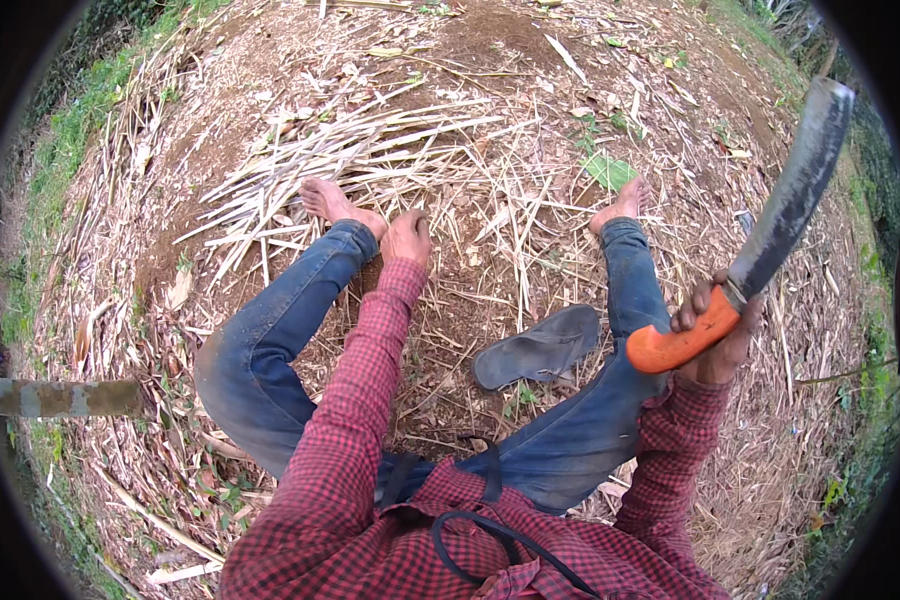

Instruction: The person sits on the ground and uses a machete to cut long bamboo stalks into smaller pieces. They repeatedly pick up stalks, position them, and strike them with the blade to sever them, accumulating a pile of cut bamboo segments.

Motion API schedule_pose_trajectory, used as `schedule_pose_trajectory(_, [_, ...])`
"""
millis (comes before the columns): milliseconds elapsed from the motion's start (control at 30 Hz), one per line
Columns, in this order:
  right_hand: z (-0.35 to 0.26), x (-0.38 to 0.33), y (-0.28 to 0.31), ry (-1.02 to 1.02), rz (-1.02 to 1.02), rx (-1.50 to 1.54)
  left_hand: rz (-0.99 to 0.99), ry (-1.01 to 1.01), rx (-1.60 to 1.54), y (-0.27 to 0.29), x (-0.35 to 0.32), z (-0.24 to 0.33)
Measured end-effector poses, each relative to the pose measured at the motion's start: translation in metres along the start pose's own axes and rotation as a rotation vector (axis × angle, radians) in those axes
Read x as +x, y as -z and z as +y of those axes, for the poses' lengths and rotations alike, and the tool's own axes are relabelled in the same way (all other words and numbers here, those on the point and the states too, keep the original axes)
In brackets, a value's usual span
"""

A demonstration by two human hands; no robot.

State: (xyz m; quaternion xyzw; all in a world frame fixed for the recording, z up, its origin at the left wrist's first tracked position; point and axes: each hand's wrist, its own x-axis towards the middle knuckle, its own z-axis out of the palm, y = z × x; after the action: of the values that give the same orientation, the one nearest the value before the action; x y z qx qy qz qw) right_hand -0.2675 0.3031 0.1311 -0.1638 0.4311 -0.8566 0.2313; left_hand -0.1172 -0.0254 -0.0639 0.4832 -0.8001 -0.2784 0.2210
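My right hand [728, 358] is wrapped round the orange handle of a machete [786, 205], raised at the right with its broad dark blade pointing up and away from me. My left hand [407, 238] reaches down to the ground beside my bare left foot. Its fingers are curled closed, and whatever lies in them is hidden or too small to make out. Just beyond that foot a loose pile of thin, pale split strips [360, 150] is spread over the ground, several of them close to the left hand.
A dark flip-flop [538, 347] lies between my bent legs. A green leaf [608, 172] is by my right foot [625, 203]. Dry chips and shavings litter the brown soil. A greyish pole [65, 397] juts in from the left, and green plants [55, 180] grow along both sides.
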Motion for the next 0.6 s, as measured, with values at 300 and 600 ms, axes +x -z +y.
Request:
schedule_pose_trajectory(300, [0.075, 0.005, 0.023, -0.231, 0.1, -0.179, -0.215, -0.226, 0.624, -0.023, 0.152, -0.051])
schedule_pose_trajectory(600, [0.076, 0.004, 0.033, -0.26, 0.175, -0.286, -0.13, -0.365, 0.791, -0.037, 0.135, -0.06])
